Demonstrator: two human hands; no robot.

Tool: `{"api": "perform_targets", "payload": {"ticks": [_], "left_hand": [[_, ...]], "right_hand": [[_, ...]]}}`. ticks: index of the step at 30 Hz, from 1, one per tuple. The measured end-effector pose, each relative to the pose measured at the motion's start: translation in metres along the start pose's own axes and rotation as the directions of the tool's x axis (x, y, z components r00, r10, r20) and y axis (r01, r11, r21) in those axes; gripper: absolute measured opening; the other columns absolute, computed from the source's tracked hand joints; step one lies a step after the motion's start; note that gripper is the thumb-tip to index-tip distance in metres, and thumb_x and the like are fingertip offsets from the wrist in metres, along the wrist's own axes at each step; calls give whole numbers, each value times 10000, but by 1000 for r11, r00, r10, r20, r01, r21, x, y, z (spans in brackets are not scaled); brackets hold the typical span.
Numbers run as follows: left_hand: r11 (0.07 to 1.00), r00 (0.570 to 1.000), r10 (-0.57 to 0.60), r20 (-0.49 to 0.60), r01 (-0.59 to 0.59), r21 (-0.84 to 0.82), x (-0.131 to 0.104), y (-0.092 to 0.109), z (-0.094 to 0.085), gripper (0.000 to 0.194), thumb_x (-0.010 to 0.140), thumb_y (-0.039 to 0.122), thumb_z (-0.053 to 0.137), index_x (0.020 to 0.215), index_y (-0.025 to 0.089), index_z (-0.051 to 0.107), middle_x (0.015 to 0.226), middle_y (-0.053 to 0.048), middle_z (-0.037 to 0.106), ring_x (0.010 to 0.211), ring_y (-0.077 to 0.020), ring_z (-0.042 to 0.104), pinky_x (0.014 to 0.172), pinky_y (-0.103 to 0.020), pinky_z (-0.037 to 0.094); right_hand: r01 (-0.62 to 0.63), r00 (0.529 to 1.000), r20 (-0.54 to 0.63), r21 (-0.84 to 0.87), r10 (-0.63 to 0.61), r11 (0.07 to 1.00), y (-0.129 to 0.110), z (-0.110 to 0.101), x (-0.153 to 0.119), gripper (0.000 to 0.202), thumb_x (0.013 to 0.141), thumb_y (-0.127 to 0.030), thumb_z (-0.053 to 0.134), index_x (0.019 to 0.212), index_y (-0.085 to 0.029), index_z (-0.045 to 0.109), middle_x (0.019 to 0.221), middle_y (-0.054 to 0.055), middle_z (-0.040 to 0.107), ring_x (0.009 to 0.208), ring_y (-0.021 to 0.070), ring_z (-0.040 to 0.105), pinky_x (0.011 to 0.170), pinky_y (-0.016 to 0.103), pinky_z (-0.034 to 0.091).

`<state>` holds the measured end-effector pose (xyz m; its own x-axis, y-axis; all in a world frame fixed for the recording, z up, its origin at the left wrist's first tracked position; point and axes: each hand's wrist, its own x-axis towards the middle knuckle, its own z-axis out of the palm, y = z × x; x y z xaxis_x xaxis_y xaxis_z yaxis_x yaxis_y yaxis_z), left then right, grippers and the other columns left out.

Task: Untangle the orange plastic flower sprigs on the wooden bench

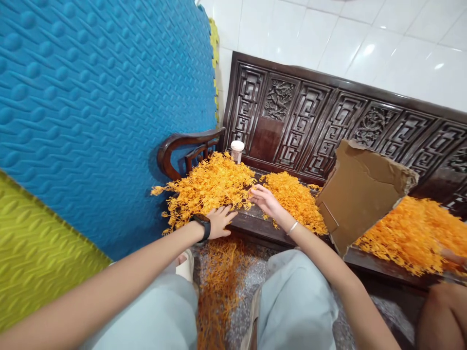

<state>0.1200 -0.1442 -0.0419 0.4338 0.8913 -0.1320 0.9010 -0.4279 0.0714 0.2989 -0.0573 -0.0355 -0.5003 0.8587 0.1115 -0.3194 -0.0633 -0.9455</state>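
A bushy pile of orange artificial flower sprigs [213, 182] lies at the left end of a dark wooden bench. My left hand [219, 222], below a black wristband, rests at the front edge of this pile with its fingers spread and nothing visibly held. My right hand [265, 199], with a silver bangle at the wrist, reaches to the pile's right edge. Its fingers are stretched out and slightly apart, close to the outer sprigs; whether they touch one is unclear. A second orange pile [294, 199] sits just right of my right hand.
A white-lidded container [237, 151] stands behind the left pile. A cardboard sheet [359, 189] stands tilted between the second pile and a larger orange heap [412, 238], where another person's hand shows. Orange-brown stems [221, 291] cover the floor between my feet. Blue foam matting [109, 107] borders the left.
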Motion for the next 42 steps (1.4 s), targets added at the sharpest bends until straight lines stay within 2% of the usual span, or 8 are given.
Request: {"api": "perform_targets", "payload": {"ticks": [4, 7, 13, 16, 20, 27, 34, 42], "left_hand": [[999, 999, 1, -44, 1, 49, 8, -2, -3, 573, 771, 284, 474, 1315, 170, 338, 1381, -206, 279, 1205, -325, 358, 930, -469, 302], [993, 986, 12, -164, 8, 117, 14, -4, -7, 543, 792, 246, 447, 1321, 208, 330, 1402, -186, 243, 1183, -322, 385, 915, -464, 312], [976, 912, 119, -392, -36, 213, 22, -3, -12, 590, 816, 144, 357, 1361, 320, 213, 1444, -119, 149, 1193, -306, 376, 895, -441, 345], [977, 917, 133, -376, -56, 208, 24, -3, -9, 634, 808, 123, 341, 1368, 349, 149, 1449, -110, 133, 1109, -284, 469, 815, -389, 421], [966, 929, 158, -336, -74, 249, 28, -4, -3, 692, 778, 85, 354, 1365, 372, 128, 1442, -108, 164, 1066, -287, 504, 791, -397, 435], [958, 960, 100, -262, -21, 288, 37, -13, 4, 690, 752, 90, 404, 1345, 386, 211, 1362, -125, 337, 1021, -284, 533, 833, -429, 390], [965, 949, 57, -310, 27, 260, 41, -12, 1, 584, 811, 140, 327, 1348, 349, 237, 1156, -155, 519, 914, -274, 561, 815, -445, 353], [953, 960, 120, -254, -40, 301, 43, -3, -3, 438, 841, 210, 293, 1258, 222, 427, 923, -131, 620, 834, -228, 583, 762, -371, 391]], "right_hand": [[87, 996, 3, 94, -88, 992, -11, 6, -3, 177, 629, -198, 665, 747, -184, 534, 765, -28, 534, 702, 80, 530, 715, 234, 461], [171, 985, -38, 150, -168, 974, -22, 6, -4, 156, 643, -188, 642, 746, -199, 525, 776, -33, 538, 718, 83, 531, 750, 241, 459], [289, 940, -263, 281, -216, 915, -41, -4, -4, 156, 654, -135, 592, 718, -216, 475, 709, -48, 534, 705, 79, 537, 797, 246, 444], [310, 909, -367, 272, -200, 911, -45, -11, -4, 137, 676, -139, 564, 710, -221, 459, 700, -43, 533, 711, 88, 540, 794, 262, 451], [329, 904, -375, 311, -202, 892, -50, -15, -6, 92, 710, -152, 536, 725, -223, 480, 687, -35, 525, 715, 91, 538, 764, 256, 459], [314, 927, -308, 327, -214, 891, -58, -13, -12, 70, 778, -213, 485, 707, -213, 487, 698, -30, 522, 637, 83, 494, 749, 289, 471], [186, 979, -158, 413, -130, 892, -58, -7, -16, 64, 792, -240, 487, 741, -203, 502, 615, -39, 460, 565, 76, 461, 702, 257, 474], [152, 979, -180, 324, -97, 934, -62, -2, -19, 109, 754, -276, 520, 681, -204, 484, 577, -25, 416, 536, 89, 444, 478, 195, 427]]}}
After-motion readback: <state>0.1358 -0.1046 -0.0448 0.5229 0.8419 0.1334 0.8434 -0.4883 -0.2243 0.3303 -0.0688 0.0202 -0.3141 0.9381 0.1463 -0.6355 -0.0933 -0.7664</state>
